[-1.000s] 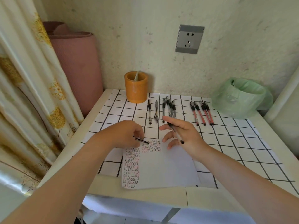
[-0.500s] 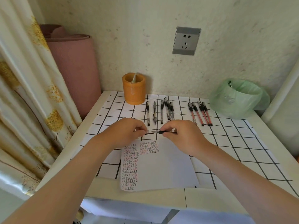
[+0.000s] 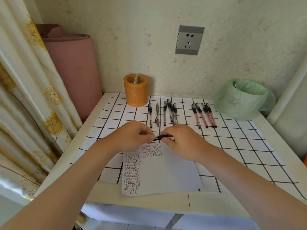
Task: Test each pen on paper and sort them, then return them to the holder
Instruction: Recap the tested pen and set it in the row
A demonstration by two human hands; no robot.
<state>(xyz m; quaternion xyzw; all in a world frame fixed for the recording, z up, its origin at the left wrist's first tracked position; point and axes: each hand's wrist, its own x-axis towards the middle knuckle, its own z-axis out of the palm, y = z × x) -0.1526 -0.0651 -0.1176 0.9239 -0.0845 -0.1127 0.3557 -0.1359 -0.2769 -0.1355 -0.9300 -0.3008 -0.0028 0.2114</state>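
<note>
Observed from my remote station, head view only.

1. Left grip (image 3: 132, 136): fingers curled, thumb and fingertips pinching the left end of one pen (image 3: 162, 137).
2. Right grip (image 3: 182, 141): fingers curled, pinching the same pen at its black right-hand part. The pen lies level between the two grips, held clear of the bench, just above the far edge of the paper (image 3: 167, 175).
3. The paper lies flat, partly on the checked cloth (image 3: 240, 146) and partly on the bare near strip of the bench (image 3: 149, 199). It carries small black and red marks in a column down its left side and a short block at the top.
4. Black pens (image 3: 164, 113) lie in a row on the cloth beyond the grips, pointing away from me. The three rightmost are bunched and touching.
5. Red pens (image 3: 204, 115), four in number, lie in a separate group to the right, well apart from the black ones.
6. The orange holder (image 3: 135, 95) stands upright at the far left of the cloth, against the wall. One pale item stands in it; I cannot tell what.
7. A bin lined with a green bag (image 3: 240, 100) sits at the far right corner, just beside the red pens.
</note>
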